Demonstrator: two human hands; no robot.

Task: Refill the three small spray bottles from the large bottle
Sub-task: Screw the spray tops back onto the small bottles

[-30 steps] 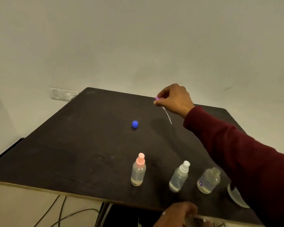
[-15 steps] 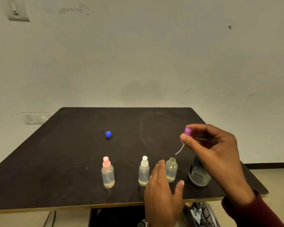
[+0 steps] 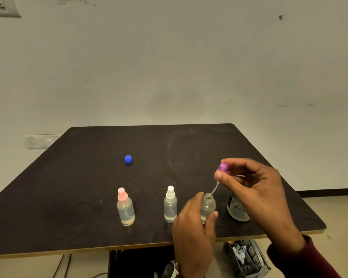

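The left hand [image 3: 193, 227] curls around the open small spray bottle [image 3: 207, 207]. Above it, the right hand [image 3: 255, 189] pinches the purple spray cap [image 3: 222, 167] (its dip tube tip sits at the bottle's mouth). The large bottle [image 3: 236, 209] stands just right.

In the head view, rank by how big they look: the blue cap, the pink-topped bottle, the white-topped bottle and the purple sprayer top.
1. Pink-topped bottle and white-topped bottle: too alike to rank.
2. Purple sprayer top
3. Blue cap, though it lies farther away, so this is unsure.
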